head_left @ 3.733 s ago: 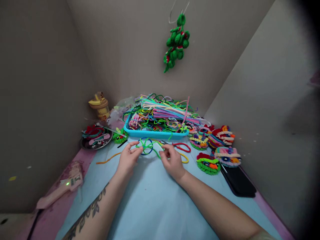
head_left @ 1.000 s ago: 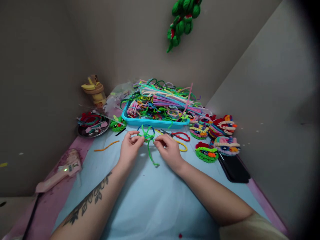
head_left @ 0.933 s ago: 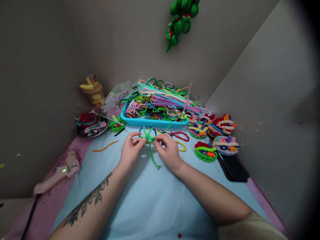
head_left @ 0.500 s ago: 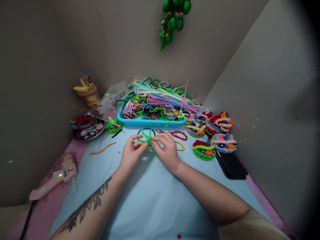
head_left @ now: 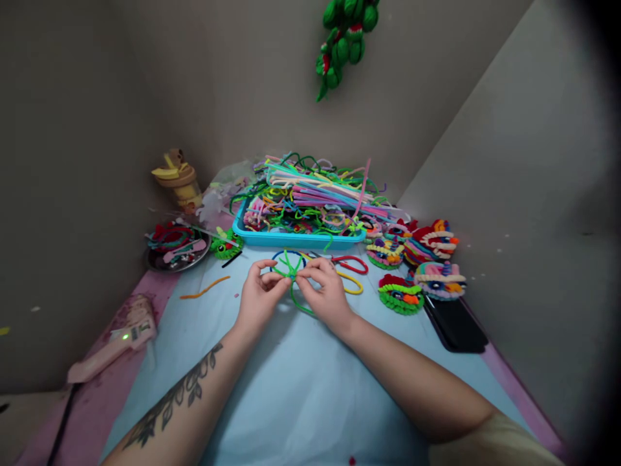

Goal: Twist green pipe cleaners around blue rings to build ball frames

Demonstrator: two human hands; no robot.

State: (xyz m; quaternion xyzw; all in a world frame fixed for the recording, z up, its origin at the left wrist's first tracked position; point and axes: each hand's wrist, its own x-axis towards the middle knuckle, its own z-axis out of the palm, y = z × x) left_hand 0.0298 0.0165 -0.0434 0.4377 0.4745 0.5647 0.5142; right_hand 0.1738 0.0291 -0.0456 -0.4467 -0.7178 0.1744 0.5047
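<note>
Between my fingertips is a green pipe-cleaner piece (head_left: 290,265), its thin spokes spreading out from a knotted centre. My left hand (head_left: 263,291) pinches it from the left with thumb and fingers. On the other side, my right hand (head_left: 326,291) pinches the piece near its centre. A loose green strand hangs below and curves toward my right palm. Just behind the hands lie a blue loop (head_left: 274,255), scissors with red handles (head_left: 356,264) and a yellow loop (head_left: 356,283), each partly covered by my right hand or the green piece.
A blue tray (head_left: 301,241) heaped with pipe cleaners stands at the back. Finished fuzzy bird-like heads (head_left: 400,294) sit at right beside a black phone (head_left: 456,323). At left are a pink glue gun (head_left: 114,346), a metal bowl (head_left: 179,264) and an orange strip (head_left: 204,287).
The whole view has shifted slightly. My hands keep pinching the green piece at its centre, and the hanging green strand now bows out more below it.
</note>
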